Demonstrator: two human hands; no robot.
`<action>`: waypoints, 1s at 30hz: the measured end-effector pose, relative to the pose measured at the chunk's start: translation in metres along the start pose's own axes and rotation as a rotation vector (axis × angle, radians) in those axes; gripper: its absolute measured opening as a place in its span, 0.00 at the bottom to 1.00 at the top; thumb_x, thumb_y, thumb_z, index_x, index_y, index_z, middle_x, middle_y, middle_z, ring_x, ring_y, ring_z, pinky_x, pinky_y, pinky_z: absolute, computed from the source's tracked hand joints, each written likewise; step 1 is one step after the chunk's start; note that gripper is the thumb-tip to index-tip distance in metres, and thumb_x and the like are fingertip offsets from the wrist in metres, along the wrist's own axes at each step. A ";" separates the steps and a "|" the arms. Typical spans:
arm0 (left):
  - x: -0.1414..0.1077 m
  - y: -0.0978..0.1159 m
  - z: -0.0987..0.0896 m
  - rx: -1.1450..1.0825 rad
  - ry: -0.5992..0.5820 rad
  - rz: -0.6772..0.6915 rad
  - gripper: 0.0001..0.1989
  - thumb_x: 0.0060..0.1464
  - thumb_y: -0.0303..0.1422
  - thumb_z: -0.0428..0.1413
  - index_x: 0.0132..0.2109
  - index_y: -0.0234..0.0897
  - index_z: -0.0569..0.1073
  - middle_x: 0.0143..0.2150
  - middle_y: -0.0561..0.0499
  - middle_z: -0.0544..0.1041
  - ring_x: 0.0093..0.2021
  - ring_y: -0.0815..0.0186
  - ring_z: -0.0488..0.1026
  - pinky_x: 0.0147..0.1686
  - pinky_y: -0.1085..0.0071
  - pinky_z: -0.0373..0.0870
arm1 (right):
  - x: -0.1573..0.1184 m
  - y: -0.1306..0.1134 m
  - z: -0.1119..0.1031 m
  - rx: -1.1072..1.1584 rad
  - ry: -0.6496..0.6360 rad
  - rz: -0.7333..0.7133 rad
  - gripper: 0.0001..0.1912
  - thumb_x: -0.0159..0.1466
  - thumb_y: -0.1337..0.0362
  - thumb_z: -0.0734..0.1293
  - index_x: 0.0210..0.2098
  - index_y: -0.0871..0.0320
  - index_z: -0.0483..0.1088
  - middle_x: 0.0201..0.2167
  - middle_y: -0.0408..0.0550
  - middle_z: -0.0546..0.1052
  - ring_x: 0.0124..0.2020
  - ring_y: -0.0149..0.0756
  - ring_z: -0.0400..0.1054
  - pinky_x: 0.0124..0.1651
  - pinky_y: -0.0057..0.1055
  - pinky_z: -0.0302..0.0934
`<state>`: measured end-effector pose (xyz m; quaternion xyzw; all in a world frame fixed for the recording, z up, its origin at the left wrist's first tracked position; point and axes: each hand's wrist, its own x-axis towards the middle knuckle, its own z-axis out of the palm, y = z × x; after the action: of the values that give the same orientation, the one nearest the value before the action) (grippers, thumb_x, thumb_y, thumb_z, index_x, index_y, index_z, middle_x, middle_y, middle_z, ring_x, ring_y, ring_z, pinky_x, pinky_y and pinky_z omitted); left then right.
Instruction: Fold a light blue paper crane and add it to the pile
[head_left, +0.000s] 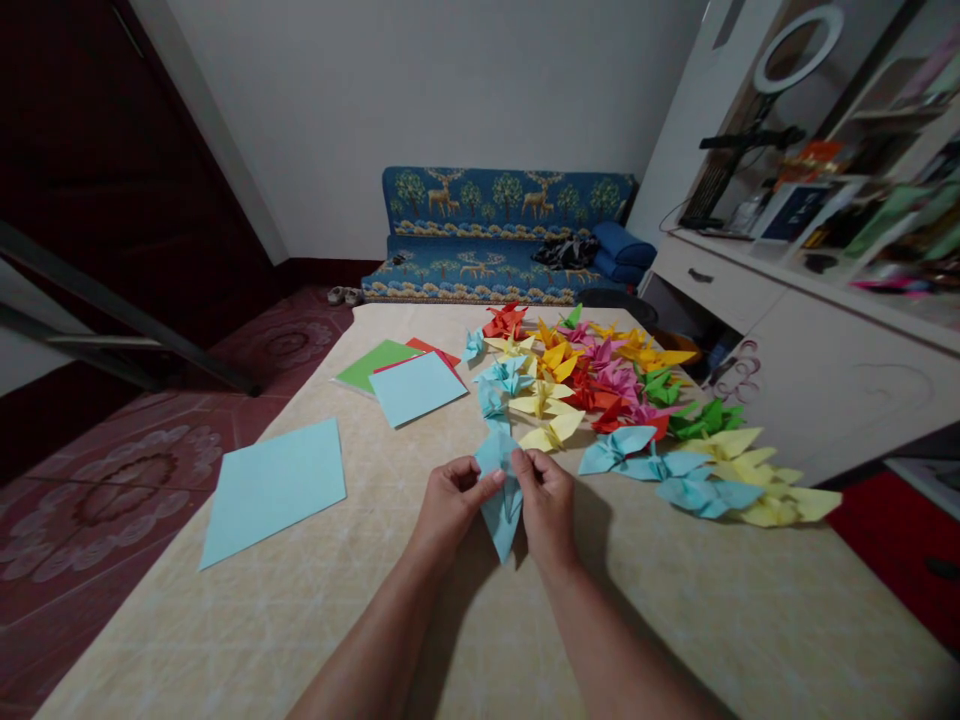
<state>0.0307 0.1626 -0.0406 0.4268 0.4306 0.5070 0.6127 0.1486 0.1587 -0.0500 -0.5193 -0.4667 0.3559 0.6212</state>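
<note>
Centre frame: our left hand (448, 503) and right hand (550, 505) pinch folded blue paper (500, 517); likely light, crisp, tearable; we grip edges.

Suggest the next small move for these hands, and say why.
Perhaps the left hand should slide its thumb toward the lower tip of the folded light-blue paper to firm the folds: that thumb lies across the paper's face, the right hand holds the opposite edge, and the lower tip is uncovered.
</note>
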 end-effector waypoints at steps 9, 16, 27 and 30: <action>0.001 -0.006 -0.007 -0.044 0.009 0.005 0.20 0.49 0.45 0.61 0.24 0.31 0.73 0.20 0.53 0.67 0.22 0.72 0.60 0.24 0.75 0.58 | 0.002 0.003 0.000 0.001 0.007 -0.005 0.20 0.62 0.53 0.64 0.20 0.57 0.57 0.18 0.36 0.54 0.22 0.27 0.48 0.24 0.25 0.45; 0.001 -0.008 -0.009 -0.040 -0.020 0.001 0.22 0.51 0.45 0.59 0.20 0.31 0.70 0.19 0.54 0.64 0.22 0.73 0.56 0.23 0.76 0.54 | 0.003 0.003 0.000 -0.007 0.010 -0.015 0.20 0.62 0.53 0.65 0.20 0.58 0.59 0.18 0.36 0.55 0.22 0.27 0.49 0.24 0.25 0.45; 0.000 0.001 -0.005 0.087 0.067 0.068 0.17 0.49 0.43 0.62 0.25 0.31 0.77 0.21 0.53 0.69 0.24 0.72 0.60 0.25 0.75 0.56 | 0.001 0.004 0.000 -0.015 -0.013 -0.007 0.21 0.62 0.53 0.65 0.20 0.58 0.59 0.18 0.36 0.55 0.22 0.27 0.49 0.24 0.24 0.46; -0.001 0.004 -0.003 0.089 0.083 0.074 0.17 0.47 0.41 0.63 0.23 0.31 0.76 0.20 0.54 0.68 0.23 0.73 0.59 0.24 0.76 0.55 | 0.001 0.004 0.001 -0.010 -0.016 -0.005 0.20 0.62 0.53 0.65 0.20 0.58 0.59 0.18 0.36 0.54 0.22 0.27 0.49 0.24 0.24 0.46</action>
<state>0.0267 0.1624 -0.0375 0.4479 0.4618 0.5271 0.5553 0.1484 0.1609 -0.0540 -0.5183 -0.4749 0.3560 0.6157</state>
